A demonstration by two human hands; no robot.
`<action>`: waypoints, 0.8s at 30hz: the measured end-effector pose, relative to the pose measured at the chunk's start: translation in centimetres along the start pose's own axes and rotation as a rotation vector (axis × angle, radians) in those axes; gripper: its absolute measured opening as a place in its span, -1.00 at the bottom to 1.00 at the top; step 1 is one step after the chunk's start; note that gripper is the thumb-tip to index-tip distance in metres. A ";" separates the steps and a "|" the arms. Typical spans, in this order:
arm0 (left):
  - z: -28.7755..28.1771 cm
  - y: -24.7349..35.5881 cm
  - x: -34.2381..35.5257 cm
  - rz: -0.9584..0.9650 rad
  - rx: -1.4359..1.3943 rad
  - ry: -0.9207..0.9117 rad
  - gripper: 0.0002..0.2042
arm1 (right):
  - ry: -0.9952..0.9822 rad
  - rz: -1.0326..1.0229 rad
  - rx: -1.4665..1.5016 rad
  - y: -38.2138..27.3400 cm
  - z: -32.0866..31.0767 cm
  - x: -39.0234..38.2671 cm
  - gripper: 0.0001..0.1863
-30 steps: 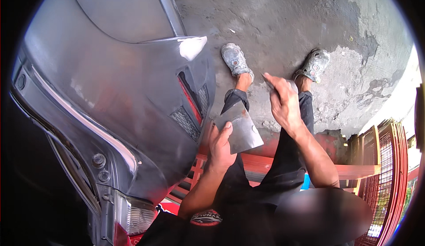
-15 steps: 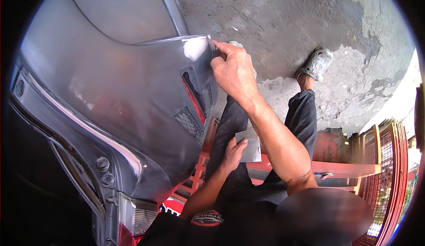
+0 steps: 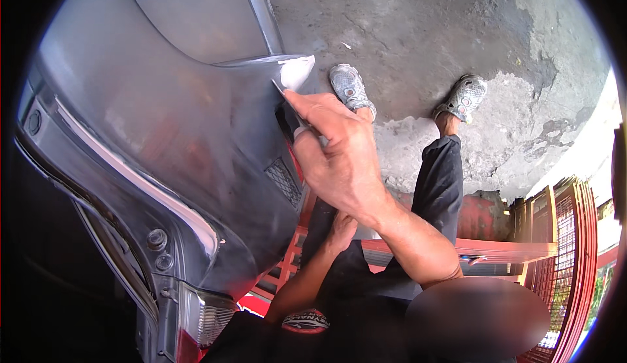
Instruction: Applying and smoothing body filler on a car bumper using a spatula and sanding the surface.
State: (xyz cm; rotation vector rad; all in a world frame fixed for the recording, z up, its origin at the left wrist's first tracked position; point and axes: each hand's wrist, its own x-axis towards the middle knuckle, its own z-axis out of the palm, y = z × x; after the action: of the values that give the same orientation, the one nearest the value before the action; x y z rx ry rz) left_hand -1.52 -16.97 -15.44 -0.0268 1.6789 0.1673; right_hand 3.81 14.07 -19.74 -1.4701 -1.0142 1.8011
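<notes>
A dark grey car body panel fills the left of the head view, with a white patch of filler at its upper right corner. My right hand grips a thin flat spreader at the panel, just below that patch and over a vent opening with mesh, which it partly hides. My left hand is lower, behind my right wrist, holding a flat metal plate that is mostly hidden.
My legs, in dark trousers and grey clogs, are on rough, patched concrete. A red-orange metal rail and mesh frame stand at the lower right. A tail lamp is at the bottom left.
My right hand has swung left with the spreader to the panel's corner, then moved a little down and left. My left hand has dropped with the metal plate, now mostly covered by my right arm.
</notes>
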 end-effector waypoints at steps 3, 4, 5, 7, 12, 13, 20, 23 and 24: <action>-0.8 1.3 0.4 -0.051 -0.087 0.033 -0.69 | 0.094 0.167 0.003 3.6 -0.1 1.3 -0.55; -1.1 0.8 0.4 -0.052 -0.083 0.032 -0.69 | 0.167 0.279 -0.067 5.7 0.5 1.9 -0.55; -1.4 -0.2 0.7 -0.114 -0.092 -0.009 -0.65 | 0.172 0.277 -0.071 7.6 1.0 2.5 -0.55; -1.5 -1.0 0.8 -0.168 -0.101 -0.033 -0.63 | 0.238 0.300 -0.066 10.0 2.3 3.5 -0.54; -0.6 -1.2 0.8 -0.116 -0.168 0.043 -0.68 | 0.196 0.473 0.036 9.9 3.1 4.6 -0.51; -0.6 -1.1 0.8 -0.105 -0.173 0.042 -0.69 | 0.189 0.455 0.047 9.4 3.1 4.4 -0.51; -0.8 -1.2 0.9 -0.071 -0.144 0.030 -0.61 | 0.154 0.312 0.034 4.2 3.2 2.6 -0.49; -0.9 -1.7 1.2 0.029 -0.102 0.023 -0.52 | 0.163 0.246 0.029 3.1 3.5 1.7 -0.47; -1.4 -1.8 1.1 -0.013 0.008 -0.025 -0.47 | 0.179 0.186 0.021 2.8 3.6 1.3 -0.46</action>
State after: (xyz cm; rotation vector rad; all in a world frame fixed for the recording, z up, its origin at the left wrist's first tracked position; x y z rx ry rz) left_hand -2.86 -18.87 -16.54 -0.0292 1.6545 0.1504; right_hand 0.07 12.99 -22.49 -1.7265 -0.7894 1.7614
